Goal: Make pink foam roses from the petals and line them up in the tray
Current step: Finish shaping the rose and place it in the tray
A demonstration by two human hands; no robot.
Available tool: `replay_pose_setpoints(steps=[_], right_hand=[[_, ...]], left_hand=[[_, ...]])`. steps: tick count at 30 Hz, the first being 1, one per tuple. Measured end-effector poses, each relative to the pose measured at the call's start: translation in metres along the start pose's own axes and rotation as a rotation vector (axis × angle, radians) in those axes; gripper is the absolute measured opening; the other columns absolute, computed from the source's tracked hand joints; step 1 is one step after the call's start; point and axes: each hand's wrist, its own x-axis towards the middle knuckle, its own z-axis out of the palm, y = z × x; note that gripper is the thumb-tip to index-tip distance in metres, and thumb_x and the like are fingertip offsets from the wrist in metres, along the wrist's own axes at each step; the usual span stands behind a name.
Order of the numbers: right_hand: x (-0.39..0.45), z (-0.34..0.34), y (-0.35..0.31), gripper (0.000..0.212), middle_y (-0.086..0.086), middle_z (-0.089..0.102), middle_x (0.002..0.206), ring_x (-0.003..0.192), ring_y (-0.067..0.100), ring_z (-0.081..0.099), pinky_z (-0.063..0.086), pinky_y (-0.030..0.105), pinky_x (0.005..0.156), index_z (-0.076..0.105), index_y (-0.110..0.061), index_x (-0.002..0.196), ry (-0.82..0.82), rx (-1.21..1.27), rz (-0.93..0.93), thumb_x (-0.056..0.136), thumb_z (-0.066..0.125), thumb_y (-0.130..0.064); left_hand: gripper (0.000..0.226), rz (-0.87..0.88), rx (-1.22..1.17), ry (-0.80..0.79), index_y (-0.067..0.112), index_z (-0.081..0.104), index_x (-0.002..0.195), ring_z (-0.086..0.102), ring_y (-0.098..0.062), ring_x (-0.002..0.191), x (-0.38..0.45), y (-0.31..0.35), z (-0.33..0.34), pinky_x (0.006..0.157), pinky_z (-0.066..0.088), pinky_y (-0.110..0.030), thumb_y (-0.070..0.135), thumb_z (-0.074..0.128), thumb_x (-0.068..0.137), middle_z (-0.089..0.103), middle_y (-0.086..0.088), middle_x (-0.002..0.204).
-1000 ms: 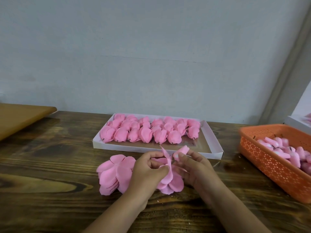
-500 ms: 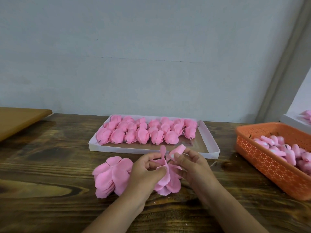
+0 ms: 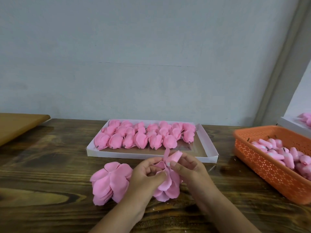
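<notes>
Your left hand [image 3: 146, 174] curls its fingers around the half-made rose [image 3: 166, 180], pinching its petals. Your right hand [image 3: 188, 167] pinches the rolled bud [image 3: 175, 156] at its top. Both forearms angle inward over the table [image 3: 42, 165]. The loose petal stack [image 3: 110, 180] lies just left of your left hand; the tray [image 3: 207, 145] of finished roses [image 3: 143, 134] sits just beyond your fingertips.

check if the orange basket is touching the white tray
Apart. The head view shows bare wooden table between the orange basket and the white tray.

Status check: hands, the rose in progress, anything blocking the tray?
Left hand and right hand both pinch the half-built pink foam rose. White cardboard tray holds finished rows, near strip free. Nothing blocking.
</notes>
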Motion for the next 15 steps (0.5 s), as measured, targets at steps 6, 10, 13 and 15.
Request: replay_pose_setpoints(steps=[6, 10, 13, 15], right_hand=[[0.0006, -0.0086, -0.0034, 0.037, 0.027, 0.066, 0.123, 0.113, 0.043, 0.064, 0.052, 0.052, 0.098, 0.065, -0.004, 0.121, -0.127, 0.157, 0.108, 0.087, 0.073, -0.017], [-0.0001, -0.0073, -0.0018, 0.037, 0.028, 0.066, 0.121, 0.111, 0.044, 0.065, 0.053, 0.055, 0.096, 0.067, -0.003, 0.118, -0.104, 0.169, 0.076, 0.084, 0.074, -0.014], [-0.0021, -0.0061, -0.0011, 0.034, 0.028, 0.067, 0.117, 0.11, 0.049, 0.063, 0.051, 0.058, 0.094, 0.068, -0.004, 0.116, -0.071, 0.093, 0.046, 0.085, 0.073, -0.017], [-0.0033, -0.0048, -0.0013, 0.031, 0.029, 0.068, 0.113, 0.101, 0.04, 0.069, 0.057, 0.047, 0.083, 0.069, -0.004, 0.111, -0.058, 0.045, 0.024, 0.084, 0.074, -0.019]], left_hand=[[0.038, 0.004, -0.011, -0.028, 0.037, 0.077, 0.102, 0.071, -0.014, 0.076, -0.0023, 0.0016, 0.0017, 0.06, 0.053, -0.023, 0.02, 0.075, 0.068, 0.072, 0.001, 0.082], [0.035, -0.001, 0.013, -0.031, 0.038, 0.077, 0.1, 0.073, -0.015, 0.08, -0.0036, 0.0024, 0.0003, 0.063, 0.056, -0.025, 0.01, 0.081, 0.079, 0.074, 0.0, 0.086], [0.035, -0.001, 0.019, -0.026, 0.036, 0.076, 0.103, 0.074, -0.009, 0.092, -0.0056, 0.0066, 0.0, 0.069, 0.058, -0.025, 0.036, 0.088, 0.07, 0.077, 0.007, 0.097], [0.055, -0.012, 0.02, -0.013, 0.03, 0.074, 0.108, 0.075, -0.01, 0.093, -0.0059, 0.0102, -0.0009, 0.067, 0.058, -0.024, 0.053, 0.084, 0.059, 0.078, 0.007, 0.1]])
